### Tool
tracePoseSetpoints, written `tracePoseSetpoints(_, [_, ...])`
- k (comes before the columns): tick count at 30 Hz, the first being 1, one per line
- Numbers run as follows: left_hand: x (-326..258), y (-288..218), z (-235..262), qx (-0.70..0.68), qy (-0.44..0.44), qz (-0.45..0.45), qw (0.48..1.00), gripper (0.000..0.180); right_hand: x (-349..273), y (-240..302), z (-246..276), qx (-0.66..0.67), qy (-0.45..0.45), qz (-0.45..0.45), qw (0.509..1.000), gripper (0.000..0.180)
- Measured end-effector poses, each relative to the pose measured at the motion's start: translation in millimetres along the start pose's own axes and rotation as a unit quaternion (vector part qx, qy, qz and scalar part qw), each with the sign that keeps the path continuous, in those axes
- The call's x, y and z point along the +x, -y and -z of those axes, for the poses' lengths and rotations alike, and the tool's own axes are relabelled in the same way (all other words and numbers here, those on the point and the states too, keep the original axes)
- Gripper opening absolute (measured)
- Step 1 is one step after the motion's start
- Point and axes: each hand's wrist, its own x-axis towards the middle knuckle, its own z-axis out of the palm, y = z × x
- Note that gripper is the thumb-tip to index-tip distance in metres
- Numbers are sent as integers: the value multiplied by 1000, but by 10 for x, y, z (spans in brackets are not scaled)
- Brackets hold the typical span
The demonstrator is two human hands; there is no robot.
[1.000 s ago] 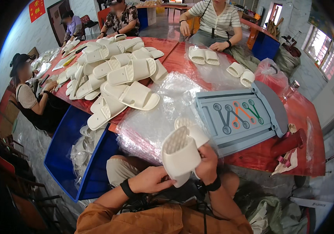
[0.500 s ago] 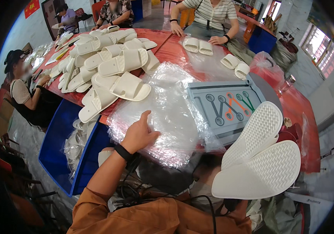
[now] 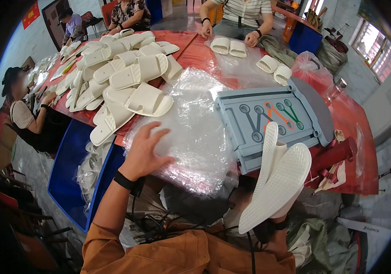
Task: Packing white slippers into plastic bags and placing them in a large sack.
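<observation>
My left hand (image 3: 143,153), a black band at its wrist, is open with fingers spread at the left edge of a stack of clear plastic bags (image 3: 195,132). Whether the fingertips touch the plastic is hard to tell. In front of me on the right, my right hand (image 3: 290,211) holds up a pair of cream slippers (image 3: 281,182), their patterned soles showing. The slippers hide most of its fingers. A heap of cream slippers (image 3: 136,73) lies beyond my left hand.
A grey-blue folding plastic piece (image 3: 250,102) sits right of the bags on the red table (image 3: 348,118). A blue bin (image 3: 67,169) stands below at left. Slippers lie before a person (image 3: 245,13) across the table; another person (image 3: 21,109) sits at left.
My left hand has shifted slightly left and up, its fingers spreading from a point. The slippers in my right hand have moved left and turned more edge-on.
</observation>
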Motion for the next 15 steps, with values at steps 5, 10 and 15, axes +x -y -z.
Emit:
tracePoseSetpoints(5, [218,45,-108,-11,135,-142,981,42,0,49,-86,-18,11,7,1000,27])
tracePoseSetpoints(10, [327,328,-281,-47,213,-137,966,16,13,-23,-192,-31,31,-5,999,27])
tracePoseSetpoints(15, [483,291,-232,-118,218,-126,961,16,74,3,-326,-60,49,-1,997,27])
